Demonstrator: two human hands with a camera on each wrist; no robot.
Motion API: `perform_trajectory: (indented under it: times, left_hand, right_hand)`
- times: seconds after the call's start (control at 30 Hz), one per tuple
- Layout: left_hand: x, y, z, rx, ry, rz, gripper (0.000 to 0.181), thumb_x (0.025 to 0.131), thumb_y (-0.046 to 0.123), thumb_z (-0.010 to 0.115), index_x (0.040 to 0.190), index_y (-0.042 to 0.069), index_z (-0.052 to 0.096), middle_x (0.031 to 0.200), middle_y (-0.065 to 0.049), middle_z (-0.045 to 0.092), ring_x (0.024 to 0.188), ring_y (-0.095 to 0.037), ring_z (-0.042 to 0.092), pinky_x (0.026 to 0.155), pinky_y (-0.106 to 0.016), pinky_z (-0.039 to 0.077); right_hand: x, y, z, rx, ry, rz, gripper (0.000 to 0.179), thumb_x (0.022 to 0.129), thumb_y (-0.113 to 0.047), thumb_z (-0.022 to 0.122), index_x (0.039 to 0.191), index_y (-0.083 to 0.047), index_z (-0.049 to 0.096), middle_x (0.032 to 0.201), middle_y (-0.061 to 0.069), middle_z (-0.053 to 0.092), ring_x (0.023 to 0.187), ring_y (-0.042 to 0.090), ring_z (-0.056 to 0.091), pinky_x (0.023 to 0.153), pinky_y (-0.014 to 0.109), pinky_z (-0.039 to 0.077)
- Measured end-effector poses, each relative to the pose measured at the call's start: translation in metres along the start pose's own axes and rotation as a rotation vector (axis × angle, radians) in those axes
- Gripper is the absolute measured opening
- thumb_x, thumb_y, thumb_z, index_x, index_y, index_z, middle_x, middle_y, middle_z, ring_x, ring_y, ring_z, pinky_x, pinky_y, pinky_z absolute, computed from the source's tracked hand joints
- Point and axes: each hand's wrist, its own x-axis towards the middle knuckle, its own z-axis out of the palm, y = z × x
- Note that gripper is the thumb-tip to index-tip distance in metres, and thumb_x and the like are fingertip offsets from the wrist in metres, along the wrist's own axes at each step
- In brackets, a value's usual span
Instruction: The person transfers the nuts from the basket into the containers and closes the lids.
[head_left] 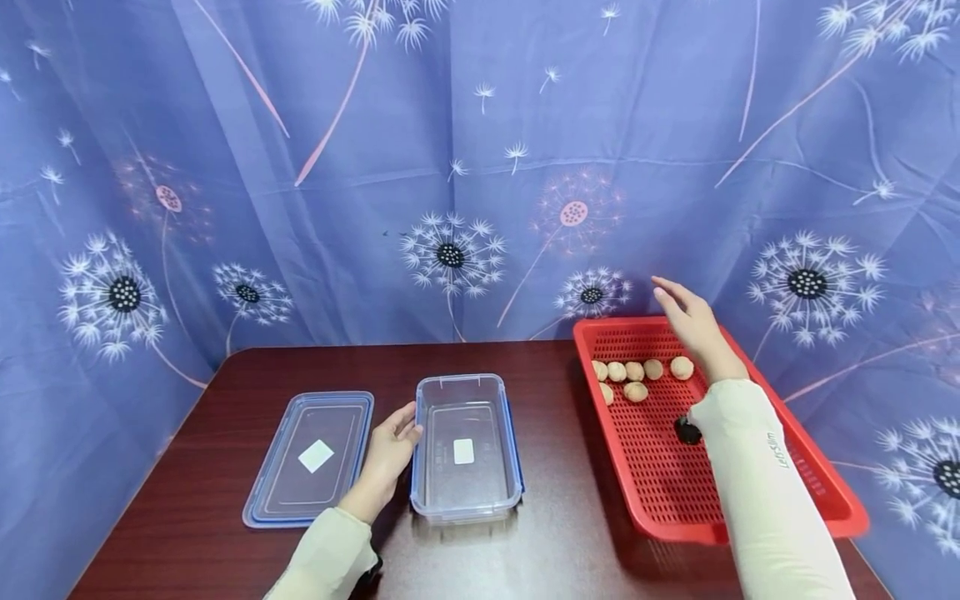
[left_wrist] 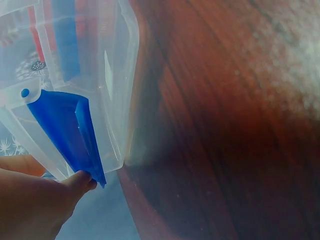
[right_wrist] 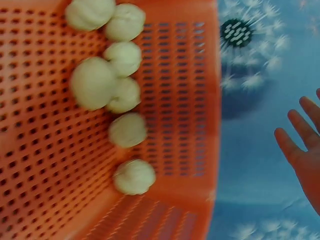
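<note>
In the head view my left hand [head_left: 392, 454] is at the left side of a clear plastic food container [head_left: 442, 492], which stands lidless with nothing inside but a white label showing. Its thumb presses the blue side latch [left_wrist: 67, 130] in the left wrist view, other fingers lying behind the rim. My right hand [head_left: 697, 325] is raised over the far end of a red perforated basket [head_left: 633, 508], fingers extended and holding nothing. Several pale round walnuts [right_wrist: 134, 177] lie along the basket's far end, apart from the hand.
A clear lid [head_left: 288, 500] with a blue edge and a white label lies left of the container on the dark wooden table [head_left: 555, 467]. Behind the table hangs a blue dandelion-patterned cloth [head_left: 510, 108]. The black wrist camera [head_left: 687, 431] shows at the right sleeve.
</note>
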Motion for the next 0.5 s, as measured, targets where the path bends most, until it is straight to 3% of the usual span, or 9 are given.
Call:
perform_trajectory:
  times: [0.23,0.4,0.5]
  left_hand:
    - [0.001,0.000,0.000,-0.002,0.002,0.001,0.046,0.094,-0.007,0.047,0.139,-0.015,0.037,0.140,-0.033,0.040,0.131,-0.042,0.040,0.109,-0.049,0.035]
    - [0.001,0.001,0.000,-0.004,0.003,-0.005,0.046,0.094,-0.007,0.047,0.139,-0.015,0.037,0.139,-0.035,0.041,0.130,-0.043,0.041,0.108,-0.049,0.035]
    - [0.001,0.001,0.000,-0.006,0.005,-0.004,0.046,0.094,-0.008,0.047,0.139,-0.014,0.038,0.139,-0.035,0.041,0.130,-0.043,0.041,0.108,-0.049,0.035]
  right_hand:
    - [-0.010,0.031,0.001,-0.021,0.026,0.029,0.060,0.102,-0.044,0.039,0.143,-0.001,0.042,0.144,0.028,0.040,0.131,0.049,0.034,0.107,0.062,0.028]
    - [-0.015,0.046,0.003,-0.066,-0.009,0.021,0.054,0.101,-0.036,0.045,0.136,0.005,0.048,0.137,0.031,0.047,0.125,0.048,0.042,0.104,0.061,0.033]
    - [-0.018,0.052,0.004,-0.040,-0.053,0.057,0.056,0.100,-0.036,0.049,0.138,0.005,0.046,0.138,0.030,0.046,0.126,0.047,0.041,0.104,0.061,0.032]
